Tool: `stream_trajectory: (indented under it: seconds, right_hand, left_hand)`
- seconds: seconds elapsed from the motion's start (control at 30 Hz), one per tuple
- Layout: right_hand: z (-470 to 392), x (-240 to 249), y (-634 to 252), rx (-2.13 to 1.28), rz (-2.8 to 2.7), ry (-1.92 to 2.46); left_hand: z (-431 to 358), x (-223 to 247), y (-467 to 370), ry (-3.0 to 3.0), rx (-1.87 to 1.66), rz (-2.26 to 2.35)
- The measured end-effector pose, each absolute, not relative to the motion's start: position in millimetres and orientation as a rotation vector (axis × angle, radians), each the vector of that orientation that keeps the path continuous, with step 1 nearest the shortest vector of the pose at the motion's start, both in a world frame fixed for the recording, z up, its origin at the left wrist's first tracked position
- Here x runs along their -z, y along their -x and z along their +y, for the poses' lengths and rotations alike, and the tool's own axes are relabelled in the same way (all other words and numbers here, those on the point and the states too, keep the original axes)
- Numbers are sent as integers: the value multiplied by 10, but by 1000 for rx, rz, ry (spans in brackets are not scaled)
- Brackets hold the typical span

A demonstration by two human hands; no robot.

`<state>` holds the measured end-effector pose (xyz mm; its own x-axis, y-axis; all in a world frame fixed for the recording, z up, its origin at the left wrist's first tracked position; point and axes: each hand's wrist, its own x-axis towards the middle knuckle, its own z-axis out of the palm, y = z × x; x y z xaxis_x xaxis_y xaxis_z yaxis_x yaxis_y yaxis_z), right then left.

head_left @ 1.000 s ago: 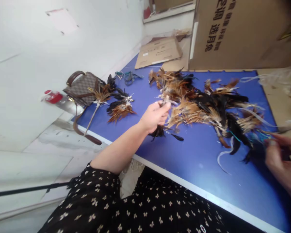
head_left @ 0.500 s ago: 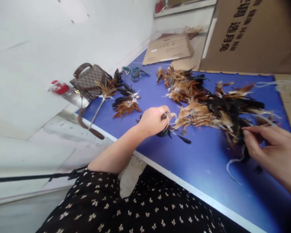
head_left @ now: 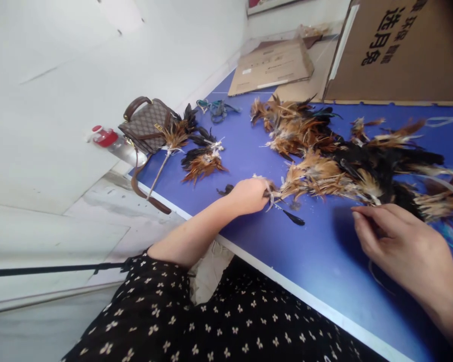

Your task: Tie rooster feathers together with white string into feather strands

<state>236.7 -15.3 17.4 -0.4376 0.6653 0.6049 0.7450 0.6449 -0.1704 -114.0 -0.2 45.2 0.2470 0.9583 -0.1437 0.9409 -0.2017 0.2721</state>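
Note:
My left hand (head_left: 252, 196) is closed around a small bundle of feathers (head_left: 274, 193) near the middle of the blue table, with a pale strip hanging at its fingers and dark feathers showing beside it. A dark feather (head_left: 294, 217) lies just to the right of it. Over the table at the right, my right hand (head_left: 407, 251) has thumb and forefinger pinched together; what they hold, if anything, is hidden. Beyond its fingertips spreads a pile of brown and black feathers (head_left: 317, 176). A thin pale strand (head_left: 379, 281) shows below that hand.
Two feather bunches lie at left: one on a stick (head_left: 159, 173), one loose (head_left: 204, 163). Behind them are a brown handbag (head_left: 149, 120) and a red-capped bottle (head_left: 117, 146). Teal strips (head_left: 219, 111), a flat cardboard piece (head_left: 272, 68) and a large carton (head_left: 403, 55) stand farther back.
My right hand has moved left, away from the dark feathers at its fingertips. My left hand stays closed on its feather bundle. The view has shifted slightly, showing turquoise feathers at the right edge.

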Motion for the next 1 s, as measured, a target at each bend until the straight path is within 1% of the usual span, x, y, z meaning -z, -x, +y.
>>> stream_trajectory:
  seconds: [0.1,0.2,0.3,0.33,0.4,0.47,0.53,0.67,0.8,0.9,0.93,1.0]
  right_hand:
    - [-157,-125,-2411,129,-2208,1106]
    - [-177,-118,-2415,120,-2214,1143]
    - [-259,-176,-2404,71,-2236,1128]
    - [-305,-206,-2397,30,-2251,1105]
    - [-409,-264,-2374,-68,-2281,1063]
    - [-500,-292,-2332,-142,-2304,1057]
    - [-559,-282,-2279,-159,-2338,1055]
    - [-608,-219,-2179,-100,-2410,1020]
    - [-588,-240,-2188,-30,-2430,997]
    - [-497,-346,-2363,47,-2376,1060]
    - [-452,-388,-2461,72,-2335,1105]
    - [-354,-455,-2703,113,-2209,1234]
  left_hand:
    - [266,-405,1058,-2240,-138,1752]
    - [523,-413,1007,-2210,-203,1890]
    - [567,-510,967,-2204,-319,1973]
    - [515,-552,954,-2234,-360,1936]
    - [337,-618,940,-2328,-402,1713]
    - [128,-628,949,-2410,-253,1400]
    - [-45,-579,957,-2471,-94,1268]
    - [-196,-447,874,-2538,136,1249]
    - [-118,-449,707,-2595,191,1277]
    - [0,-505,558,-2628,116,1333]
    - [35,-522,502,-2625,35,1350]
    - [88,-549,379,-2584,-233,1349]
